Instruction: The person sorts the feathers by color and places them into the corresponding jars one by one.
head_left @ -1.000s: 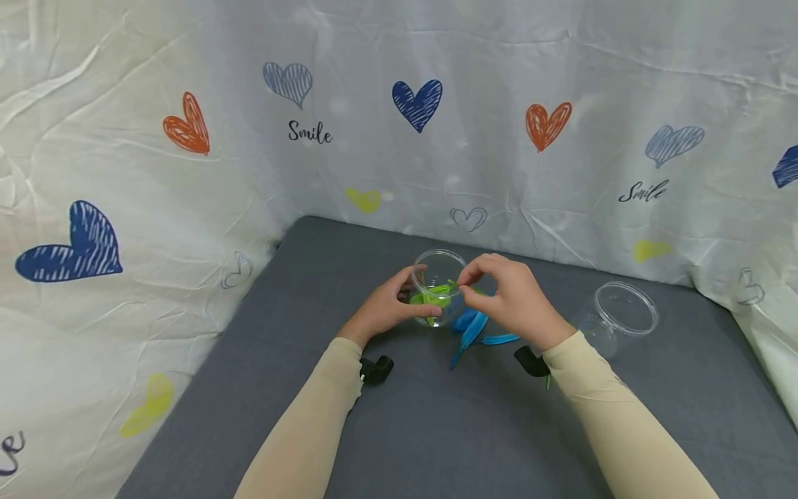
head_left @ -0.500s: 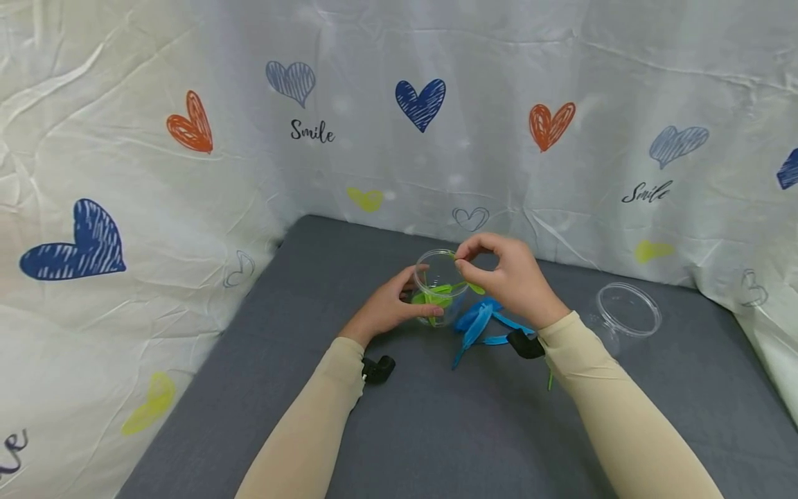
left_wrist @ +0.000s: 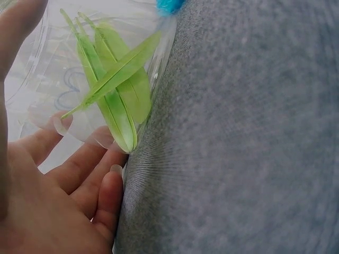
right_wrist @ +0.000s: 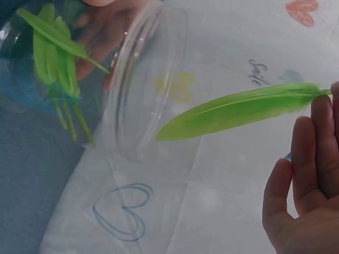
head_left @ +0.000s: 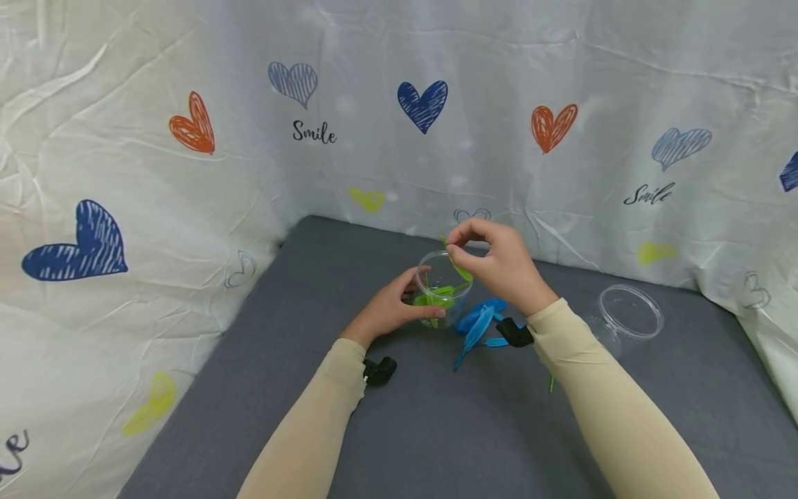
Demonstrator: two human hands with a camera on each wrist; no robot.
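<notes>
My left hand (head_left: 394,310) grips a clear plastic jar (head_left: 454,315) that stands on the grey cloth, fingers and thumb curved around its side. Inside the jar lie several green feathers (left_wrist: 121,123), crossing one another. Above the jar's mouth my right hand (head_left: 501,267) pinches another green feather (right_wrist: 238,112) by its quill, between thumb and fingertips. In the right wrist view that feather's broad tip points toward the jar's rim (right_wrist: 124,100). Several blue feathers (head_left: 479,324) lie just right of the jar, partly covered by the right wrist in the head view.
A second clear jar (head_left: 659,315) is on the cloth at the right, partly behind the right sleeve. A thin green piece (head_left: 551,383) shows below the right forearm. White curtain with printed hearts (head_left: 422,105) closes off the back and left of the table (head_left: 262,360).
My right hand has risen and shifted slightly left with the green feather, from beside the jar's rim to above it. My left hand keeps its grip on the jar.
</notes>
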